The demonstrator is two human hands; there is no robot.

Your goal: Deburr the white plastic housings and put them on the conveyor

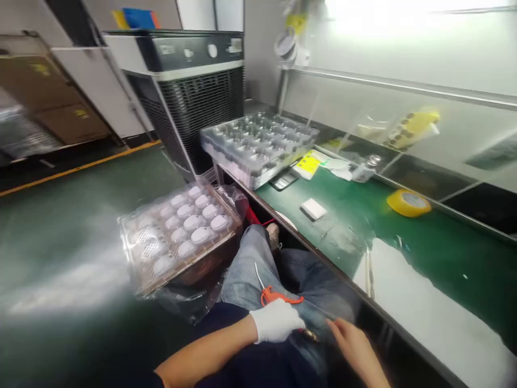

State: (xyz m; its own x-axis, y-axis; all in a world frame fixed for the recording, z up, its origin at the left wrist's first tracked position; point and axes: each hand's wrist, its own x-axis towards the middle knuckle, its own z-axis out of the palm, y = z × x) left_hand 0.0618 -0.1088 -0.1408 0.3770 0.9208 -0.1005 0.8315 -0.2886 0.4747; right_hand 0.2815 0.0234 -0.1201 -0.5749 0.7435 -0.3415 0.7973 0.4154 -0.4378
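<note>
My left hand [277,321], in a white glove, is closed round the handle of an orange air blow gun [278,296] over my lap. The gun's thin metal nozzle points up and away from me. A brass fitting [310,335] shows just past the glove. My right hand [350,340] is bare and lies to the right of the fitting, at the edge of my jeans; its fingers are partly blurred, and I cannot make out whether they hold anything. Left of my knee, a clear plastic tray [181,258] holds several white rounded parts [194,222].
Stacked clear trays [258,145] stand at the green bench's [343,242] far left corner. On the bench lie yellow tape [409,203], a white block [313,209], a small bottle [367,168] and a white sheet [420,302]. A black air cooler [194,102] stands behind the trays.
</note>
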